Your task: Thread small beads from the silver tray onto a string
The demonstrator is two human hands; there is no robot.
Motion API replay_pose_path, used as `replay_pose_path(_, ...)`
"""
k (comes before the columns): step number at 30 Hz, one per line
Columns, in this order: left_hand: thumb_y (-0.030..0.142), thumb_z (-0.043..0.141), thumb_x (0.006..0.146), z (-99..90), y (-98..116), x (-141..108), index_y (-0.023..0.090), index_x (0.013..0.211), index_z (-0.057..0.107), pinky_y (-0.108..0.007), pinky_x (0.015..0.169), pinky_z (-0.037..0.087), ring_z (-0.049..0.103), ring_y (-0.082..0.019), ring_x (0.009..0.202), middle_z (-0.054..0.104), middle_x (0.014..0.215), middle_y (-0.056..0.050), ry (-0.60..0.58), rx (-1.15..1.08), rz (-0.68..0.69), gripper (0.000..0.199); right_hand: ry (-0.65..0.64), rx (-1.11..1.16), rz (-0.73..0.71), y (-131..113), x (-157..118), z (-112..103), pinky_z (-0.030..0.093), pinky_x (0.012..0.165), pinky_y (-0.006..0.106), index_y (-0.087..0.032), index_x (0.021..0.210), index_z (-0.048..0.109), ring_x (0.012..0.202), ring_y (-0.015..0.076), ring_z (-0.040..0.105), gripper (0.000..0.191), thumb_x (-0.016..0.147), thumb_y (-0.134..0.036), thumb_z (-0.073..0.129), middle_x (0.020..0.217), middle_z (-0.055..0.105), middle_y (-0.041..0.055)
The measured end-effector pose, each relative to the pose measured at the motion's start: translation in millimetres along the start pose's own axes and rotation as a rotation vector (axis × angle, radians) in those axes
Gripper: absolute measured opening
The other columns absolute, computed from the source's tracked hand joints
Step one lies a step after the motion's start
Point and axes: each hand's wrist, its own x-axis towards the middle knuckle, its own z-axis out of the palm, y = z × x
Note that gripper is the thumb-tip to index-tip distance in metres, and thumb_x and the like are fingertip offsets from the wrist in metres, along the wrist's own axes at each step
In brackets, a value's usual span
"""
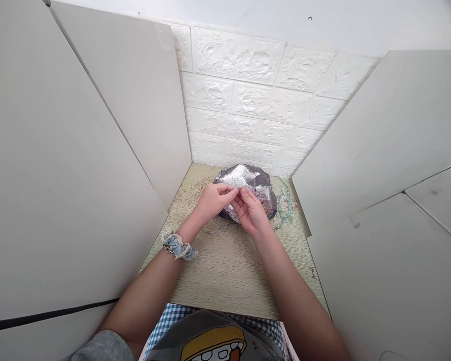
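Note:
My left hand (218, 197) and my right hand (249, 208) meet over a silver-lined pouch (242, 174), fingertips touching or nearly so. Thumb and index finger are pinched together on each. Whatever sits between the fingertips is too small to make out. Inside the pouch lie many small pink, red and clear beads (265, 195), partly hidden by my hands. Right of the pouch, strands of pale green and clear beads (284, 203) lie on the wooden tabletop (229, 276). Another thin beaded strand (216, 230) rests below my left hand.
A white brick-patterned wall (244, 100) stands behind the tabletop. Pale panels rise on the left (135, 100) and the right (379, 150), close to my arms. Small shiny bits (312, 272) lie by the right edge. A blue scrunchie (178, 245) circles my left wrist.

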Motion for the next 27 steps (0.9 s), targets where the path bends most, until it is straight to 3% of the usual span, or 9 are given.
replay_pose_path(27,0.038,0.047,0.071,-1.1,1.8,-1.6,0.015,0.066,0.061,-0.021,0.055,0.038,0.052,-0.011,0.062,0.061,0.065,-0.002,0.003,0.008,-0.002,0.028,0.012,-0.083,-0.051,-0.9,-2.4,2.9,0.050,0.067,0.019,-0.018,0.072,0.057,0.069,0.0076,0.058,0.008,0.065,-0.020,0.062,0.069,0.060,-0.0027)
